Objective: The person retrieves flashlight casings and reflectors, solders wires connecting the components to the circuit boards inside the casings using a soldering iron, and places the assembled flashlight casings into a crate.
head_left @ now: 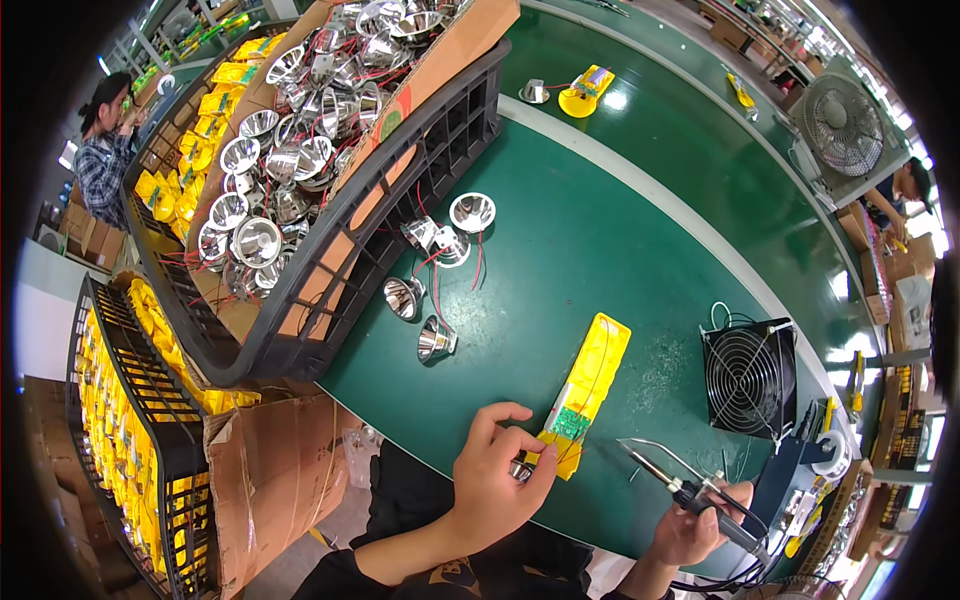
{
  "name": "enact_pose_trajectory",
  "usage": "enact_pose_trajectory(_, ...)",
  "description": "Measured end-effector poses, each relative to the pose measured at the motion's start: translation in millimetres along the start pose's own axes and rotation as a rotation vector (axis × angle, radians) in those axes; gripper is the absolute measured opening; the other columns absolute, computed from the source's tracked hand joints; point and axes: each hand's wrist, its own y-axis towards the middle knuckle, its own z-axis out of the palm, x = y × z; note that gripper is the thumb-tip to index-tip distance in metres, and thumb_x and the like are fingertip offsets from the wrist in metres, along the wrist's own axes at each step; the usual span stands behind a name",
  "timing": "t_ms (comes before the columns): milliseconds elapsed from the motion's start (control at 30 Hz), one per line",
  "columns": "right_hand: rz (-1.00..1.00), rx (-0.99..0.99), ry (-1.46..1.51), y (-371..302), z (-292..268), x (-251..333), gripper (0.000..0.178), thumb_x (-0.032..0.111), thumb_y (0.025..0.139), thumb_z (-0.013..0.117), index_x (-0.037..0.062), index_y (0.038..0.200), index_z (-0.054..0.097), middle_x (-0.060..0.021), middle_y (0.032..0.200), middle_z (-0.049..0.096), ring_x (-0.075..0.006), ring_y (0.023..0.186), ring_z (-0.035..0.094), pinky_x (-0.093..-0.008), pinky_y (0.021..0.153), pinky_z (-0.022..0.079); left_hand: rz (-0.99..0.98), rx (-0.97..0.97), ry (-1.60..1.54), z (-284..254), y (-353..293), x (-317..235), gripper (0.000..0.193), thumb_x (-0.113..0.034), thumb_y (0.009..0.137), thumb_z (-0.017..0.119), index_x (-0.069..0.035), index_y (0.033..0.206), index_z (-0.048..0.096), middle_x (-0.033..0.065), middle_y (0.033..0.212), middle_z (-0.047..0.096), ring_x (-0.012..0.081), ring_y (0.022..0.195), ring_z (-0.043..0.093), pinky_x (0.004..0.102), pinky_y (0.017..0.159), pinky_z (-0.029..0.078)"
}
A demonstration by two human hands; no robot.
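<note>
I'd guess soldering: left hand (502,472), fingers curled, pinch unclear, by the yellow housing (598,365); right hand (693,530), fingers clasping the iron (686,494) right of it, should bring that over.

One yellow casing (600,355) at my left fingers (512,438), one green circuit board (569,423) on it, one soldering iron (688,493) in my right fingers (739,493), five loose reflectors (472,212) near the crates, two black crates (240,368), one black fan (742,378) on my desk (520,290), one grey fan (843,120) beyond
</note>
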Motion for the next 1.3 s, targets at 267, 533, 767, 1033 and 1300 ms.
enact_pose_trajectory(267, 0.24, 0.172, 0.115, -2, 18, -19, 0.043, 0.029, 0.081, 0.075, 0.0013, 0.089, 0.043, -0.0091, 0.064, 0.052, -0.0097, 0.046, 0.047, -0.0192, 0.048, 0.041, -0.004, -0.006, -0.023, 2, 6, -2, 0.012, -0.001, 0.075, 0.077, 0.0, 0.078, 0.065, 0.0103, 0.109, 0.057, 0.009, 0.06, 0.049, 0.0235, 0.052, 0.04)
enact_pose_trajectory(533, 0.295, 0.236, 0.057, -4, 17, -20, 0.04, 0.026, 0.082, 0.074, 0.0017, 0.09, 0.043, -0.0102, 0.066, 0.053, -0.0106, 0.047, 0.046, -0.0213, 0.046, 0.042, -0.034, 0.019, -0.008, 1, 9, -4, 0.011, -0.001, 0.075, 0.077, 0.0, 0.077, 0.065, 0.0105, 0.106, 0.057, 0.0085, 0.06, 0.05, 0.0236, 0.051, 0.039)
enact_pose_trajectory(767, 0.298, 0.271, 0.043, -3, 20, -18, 0.039, 0.024, 0.082, 0.074, 0.0017, 0.091, 0.043, -0.0107, 0.067, 0.053, -0.011, 0.047, 0.047, -0.022, 0.047, 0.042, -0.041, 0.018, -0.006, 2, 11, -4, 0.013, -0.003, 0.077, 0.075, -0.002, 0.077, 0.063, 0.0078, 0.101, 0.06, 0.0104, 0.055, 0.055, 0.0245, 0.048, 0.044)
enact_pose_trajectory(1033, 0.293, 0.277, 0.018, -4, 20, -18, 0.038, 0.023, 0.083, 0.073, 0.0012, 0.091, 0.043, -0.011, 0.068, 0.054, -0.0111, 0.049, 0.049, -0.0213, 0.048, 0.043, -0.013, 0.004, -0.035, 4, 12, -3, 0.013, -0.002, 0.078, 0.075, -0.001, 0.078, 0.061, 0.0066, 0.092, 0.063, 0.0101, 0.054, 0.056, 0.024, 0.048, 0.045)
enact_pose_trajectory(1300, 0.283, 0.281, 0.01, -4, 20, -19, 0.039, 0.025, 0.082, 0.073, 0.0014, 0.092, 0.044, -0.0109, 0.068, 0.054, -0.0107, 0.049, 0.049, -0.0206, 0.047, 0.042, -0.051, 0.021, -0.059, 3, 12, -5, 0.011, 0.0, 0.078, 0.074, 0.0, 0.077, 0.063, 0.0075, 0.09, 0.064, 0.0063, 0.056, 0.052, 0.0221, 0.049, 0.041)
